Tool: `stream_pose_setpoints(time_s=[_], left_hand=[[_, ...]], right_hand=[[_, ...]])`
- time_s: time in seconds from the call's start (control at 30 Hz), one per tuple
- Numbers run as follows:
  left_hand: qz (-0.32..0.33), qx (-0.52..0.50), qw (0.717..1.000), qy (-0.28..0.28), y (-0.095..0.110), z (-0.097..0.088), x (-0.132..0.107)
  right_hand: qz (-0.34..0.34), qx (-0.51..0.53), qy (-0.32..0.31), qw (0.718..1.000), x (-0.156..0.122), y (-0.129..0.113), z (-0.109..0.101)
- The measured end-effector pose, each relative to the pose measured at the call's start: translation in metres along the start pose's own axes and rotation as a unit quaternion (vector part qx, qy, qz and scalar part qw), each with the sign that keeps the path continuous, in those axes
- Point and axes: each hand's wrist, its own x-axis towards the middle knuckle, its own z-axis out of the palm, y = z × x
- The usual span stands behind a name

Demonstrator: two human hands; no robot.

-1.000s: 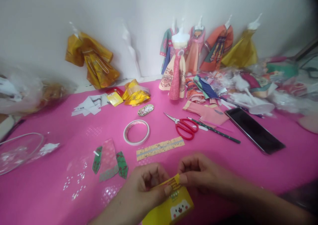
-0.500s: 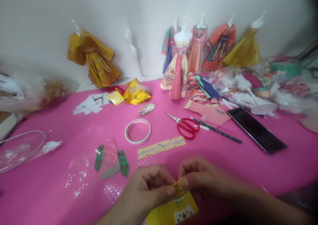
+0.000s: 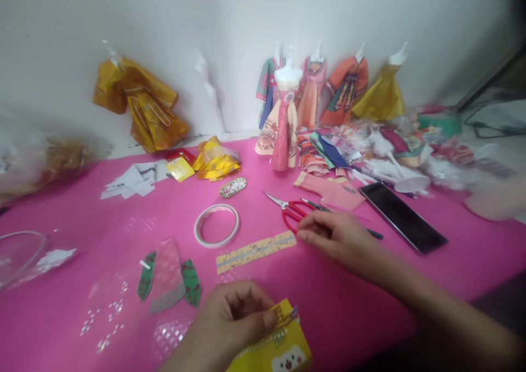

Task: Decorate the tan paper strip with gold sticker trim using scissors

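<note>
Left hand (image 3: 236,320) pinches glossy yellow card (image 3: 279,347); right hand (image 3: 335,239) covers red scissors (image 3: 291,213).

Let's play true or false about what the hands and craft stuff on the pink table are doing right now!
1. The left hand pinches a yellow card. True.
2. The right hand also grips the yellow card. False: it is away from the card, over by the red scissors.
3. The tape roll lies flat on the pink table. True.
4. The black phone stands upright against the wall. False: it lies flat on the table, right of the scissors.
5. A patterned paper strip lies between the tape roll and the right hand. True.
</note>
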Motion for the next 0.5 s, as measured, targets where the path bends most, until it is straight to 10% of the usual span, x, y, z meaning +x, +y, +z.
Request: stream_pose_setpoints(time_s=[0.5], left_hand=[[-0.01,0.05,0.998,-0.019,-0.008,-0.009,0.009]], right_hand=[[-0.014,-0.26,0.074,0.963,0.041,0.001,0.008]])
